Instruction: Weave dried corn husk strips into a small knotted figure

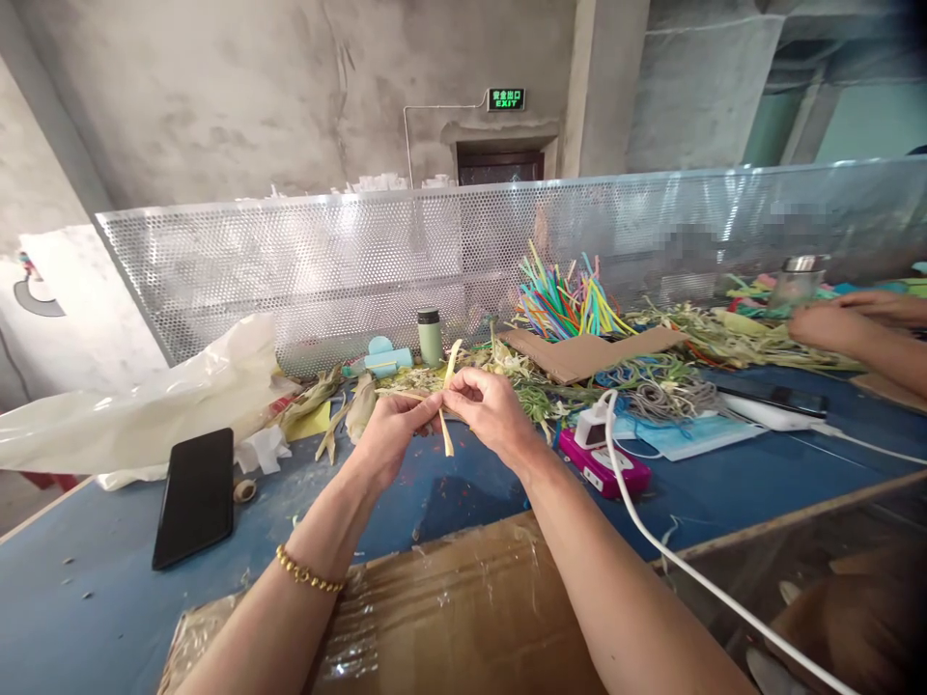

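Note:
Pale strips of dried husk [447, 442] cross between my two hands, above the blue tabletop. My left hand [395, 425] pinches one strip near the crossing, and that strip points left. Close against it, my right hand [489, 405] is closed on the strip that stands upright, with one end above the fingers and one below. The fingertips of both hands nearly meet and hide the crossing itself. Behind them lies a heap of dried husks and green stalks [532, 396]. A gold bead bracelet [308, 571] circles my left wrist.
A black phone [194, 497] and a plastic sheet [145, 405] lie left; a cardboard box [449, 608] is in front. Right are a magenta power strip [604, 463] with a white cable, a blue mask [688, 434] and another person's hands [832, 323]. Behind stand a green bottle [430, 340] and colourful pipe cleaners [569, 299].

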The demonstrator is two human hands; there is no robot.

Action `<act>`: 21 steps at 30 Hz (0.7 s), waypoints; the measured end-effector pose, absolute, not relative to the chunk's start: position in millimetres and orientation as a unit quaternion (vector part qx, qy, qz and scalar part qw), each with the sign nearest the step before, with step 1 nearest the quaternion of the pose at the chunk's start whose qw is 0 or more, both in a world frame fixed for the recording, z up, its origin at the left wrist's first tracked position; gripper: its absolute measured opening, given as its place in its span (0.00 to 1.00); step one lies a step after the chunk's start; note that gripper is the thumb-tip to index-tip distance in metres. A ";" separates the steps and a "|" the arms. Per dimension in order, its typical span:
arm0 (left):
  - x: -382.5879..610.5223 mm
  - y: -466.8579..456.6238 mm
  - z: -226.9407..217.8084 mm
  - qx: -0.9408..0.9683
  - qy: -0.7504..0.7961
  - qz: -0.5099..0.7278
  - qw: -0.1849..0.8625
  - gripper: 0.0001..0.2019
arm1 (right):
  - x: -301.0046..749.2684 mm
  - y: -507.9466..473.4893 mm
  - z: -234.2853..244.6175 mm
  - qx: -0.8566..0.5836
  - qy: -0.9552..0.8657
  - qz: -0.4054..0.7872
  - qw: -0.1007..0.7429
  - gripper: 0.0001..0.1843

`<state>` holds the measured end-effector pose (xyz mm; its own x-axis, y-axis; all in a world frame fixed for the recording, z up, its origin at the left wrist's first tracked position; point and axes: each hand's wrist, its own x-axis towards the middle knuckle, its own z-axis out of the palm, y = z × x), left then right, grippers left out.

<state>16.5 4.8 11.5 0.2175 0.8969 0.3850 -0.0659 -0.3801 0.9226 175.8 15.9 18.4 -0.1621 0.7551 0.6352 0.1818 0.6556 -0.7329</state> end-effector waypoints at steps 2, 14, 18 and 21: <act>17.1 5.3 10.6 0.619 0.324 0.533 0.477 0.20 | 174.9 15.3 18.6 -0.327 -0.718 0.258 0.558 0.09; 12.0 4.0 14.9 0.578 0.309 0.512 0.555 0.12 | 173.0 14.4 17.6 -0.323 -0.742 0.213 0.547 0.08; 8.7 1.8 18.0 0.593 0.312 0.496 0.553 0.12 | 171.8 14.6 15.9 -0.327 -0.749 0.178 0.548 0.08; 7.8 0.5 19.0 0.601 0.311 0.489 0.550 0.11 | 171.6 12.8 16.4 -0.319 -0.751 0.178 0.550 0.08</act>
<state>7.8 0.5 19.0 0.3281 0.9117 0.2472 -0.1646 -0.2025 0.9654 171.6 12.8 16.4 -0.1915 0.6753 0.7123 0.2833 0.7329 -0.6186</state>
